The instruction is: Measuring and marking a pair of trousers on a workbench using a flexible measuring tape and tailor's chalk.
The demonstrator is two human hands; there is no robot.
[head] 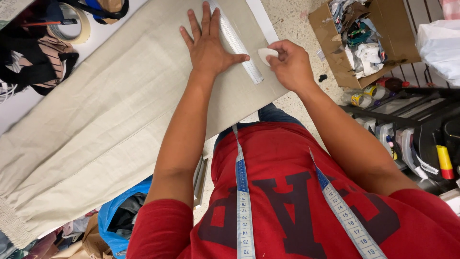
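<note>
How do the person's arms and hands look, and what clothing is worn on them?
Both arms are bare from the short red sleeves of a red T-shirt down to the fingers. The left hand and the right hand wear no gloves; no rings, watch or bracelets show. A blue-and-white measuring tape hangs around the neck, over the chest.

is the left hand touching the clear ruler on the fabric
Touching. The head view shows the left hand flat on the beige fabric, its thumb pressed against the clear ruler.

An open brown cardboard box (335, 45) stuffed with scraps sits right of the right hand (290, 64); a blue bag (108, 211) lies below the left hand (208, 45).
</note>
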